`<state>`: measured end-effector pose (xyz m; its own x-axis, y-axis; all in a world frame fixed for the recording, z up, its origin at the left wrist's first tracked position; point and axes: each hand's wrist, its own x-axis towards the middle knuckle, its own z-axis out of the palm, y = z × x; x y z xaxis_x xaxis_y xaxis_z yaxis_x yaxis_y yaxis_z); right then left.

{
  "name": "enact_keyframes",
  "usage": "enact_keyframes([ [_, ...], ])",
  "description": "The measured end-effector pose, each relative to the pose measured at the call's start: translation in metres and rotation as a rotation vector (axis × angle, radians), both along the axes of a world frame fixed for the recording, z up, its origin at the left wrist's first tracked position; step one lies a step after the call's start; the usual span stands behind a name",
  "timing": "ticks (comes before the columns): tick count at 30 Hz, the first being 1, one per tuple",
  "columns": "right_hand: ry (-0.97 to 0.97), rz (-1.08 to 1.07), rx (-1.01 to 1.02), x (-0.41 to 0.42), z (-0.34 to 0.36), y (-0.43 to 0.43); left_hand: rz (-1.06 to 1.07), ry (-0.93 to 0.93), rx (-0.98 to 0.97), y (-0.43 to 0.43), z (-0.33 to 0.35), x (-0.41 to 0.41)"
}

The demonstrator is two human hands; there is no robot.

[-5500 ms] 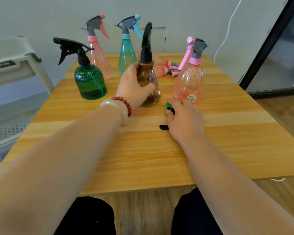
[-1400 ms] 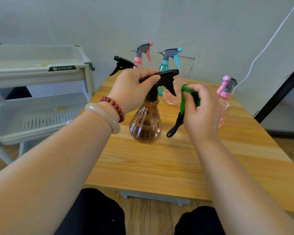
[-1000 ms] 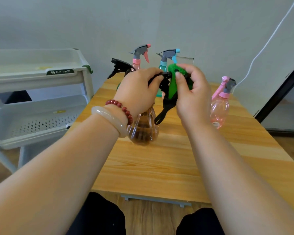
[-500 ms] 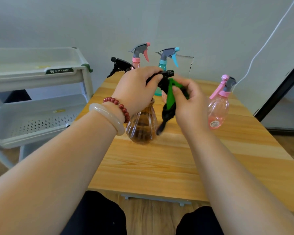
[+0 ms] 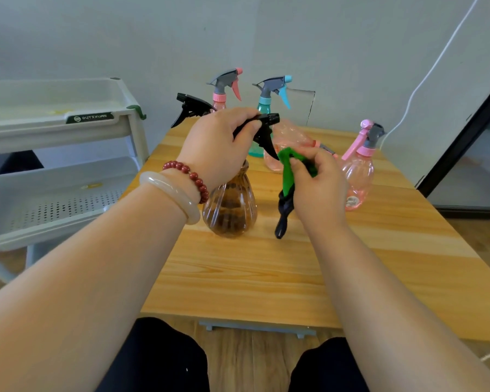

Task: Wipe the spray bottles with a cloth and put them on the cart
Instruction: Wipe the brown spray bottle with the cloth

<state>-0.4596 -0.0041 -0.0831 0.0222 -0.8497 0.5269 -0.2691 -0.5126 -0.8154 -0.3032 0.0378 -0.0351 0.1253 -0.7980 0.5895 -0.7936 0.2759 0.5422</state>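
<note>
My left hand (image 5: 218, 145) grips the black spray head of a brown ribbed bottle (image 5: 230, 206), which stands on the wooden table (image 5: 266, 273). Just right of it, my right hand (image 5: 317, 185) pinches a green and black cloth (image 5: 287, 179); the cloth's dark tail hangs down to the table. The cloth sits below the bottle's trigger, close beside the bottle's neck. The white cart (image 5: 54, 165) stands to the left of the table.
Behind my hands stand a black-headed bottle (image 5: 188, 107), a pink bottle (image 5: 227, 86) and a teal bottle (image 5: 269, 94). Another pink bottle (image 5: 287, 134) lies behind my right hand, and a third pink bottle (image 5: 359, 171) stands at the right. A dark door frame (image 5: 464, 137) is at the far right.
The brown bottle was drawn toward me from the group. My right hand picked up the cloth, raised it to the spray head, and over the last second slid it down below the trigger.
</note>
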Motion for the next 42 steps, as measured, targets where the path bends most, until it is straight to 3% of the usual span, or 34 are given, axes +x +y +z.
enact_keyframes([
  [4,-0.049,-0.033,-0.148,0.013,0.016,0.009,0.008,-0.018,-0.008,-0.001,0.0,0.0],
  [8,0.081,0.025,-0.188,0.021,0.003,0.009,0.018,0.014,0.007,0.001,0.001,0.001],
  [12,0.081,0.001,-0.059,0.006,0.012,0.005,0.021,0.021,0.011,0.001,0.001,0.0],
  [16,-0.003,-0.04,-0.117,0.018,0.03,0.006,0.024,0.017,-0.001,0.001,0.0,0.0],
  [20,0.107,0.047,-0.159,0.019,0.005,0.007,0.023,0.016,-0.002,0.002,0.0,0.001],
  [23,0.13,0.047,-0.012,0.006,-0.002,0.0,0.032,0.016,0.004,0.004,0.001,0.0],
  [25,0.022,0.03,0.062,0.003,0.007,-0.003,0.027,0.012,0.004,0.005,0.002,-0.001],
  [27,-0.054,0.007,0.035,0.008,0.02,0.0,0.02,0.001,-0.001,0.004,0.001,0.0],
  [31,0.057,0.059,-0.033,0.022,0.018,0.009,0.021,-0.011,0.001,0.004,0.0,0.002],
  [34,0.111,0.043,-0.014,0.011,0.01,0.007,0.012,0.004,0.049,0.005,0.002,0.004],
  [38,-0.016,-0.018,0.072,-0.002,0.023,0.003,-0.11,0.068,0.161,0.005,0.008,0.011],
  [42,-0.073,0.008,0.013,-0.001,0.041,0.004,0.124,-0.022,0.141,0.006,0.016,0.01],
])
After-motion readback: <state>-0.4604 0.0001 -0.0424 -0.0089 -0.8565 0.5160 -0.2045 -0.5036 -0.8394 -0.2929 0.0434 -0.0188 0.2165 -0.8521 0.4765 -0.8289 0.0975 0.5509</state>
